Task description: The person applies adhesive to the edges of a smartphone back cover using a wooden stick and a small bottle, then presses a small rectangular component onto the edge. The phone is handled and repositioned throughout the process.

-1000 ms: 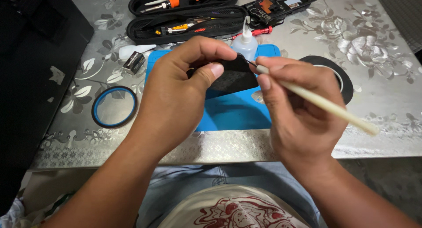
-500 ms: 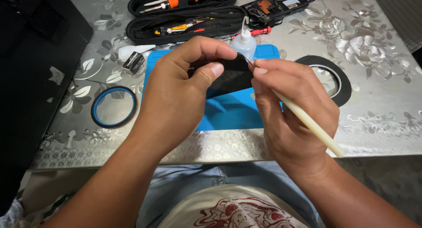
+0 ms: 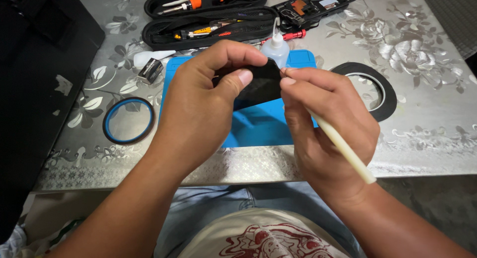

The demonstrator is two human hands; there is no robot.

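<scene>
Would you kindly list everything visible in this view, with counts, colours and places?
Flat black part: one, black, pinched in the left hand.
Cream plastic stick: one, cream, in the right hand.
Blue work mat: one, blue, on the table under the hands.
Small clear squeeze bottle: one, clear, at the mat's far edge.
Blue tape ring: one, left of the mat.
Black tape roll: one, right of the mat.
Open black tool case: one, far side.
Silver flowered table cover: one.
Left hand: one.
Right hand: one.

A small black-and-white rectangular box (image 3: pixel 150 70) with a label lies on the table (image 3: pixel 422 64), just left of the blue mat (image 3: pixel 263 126).
</scene>
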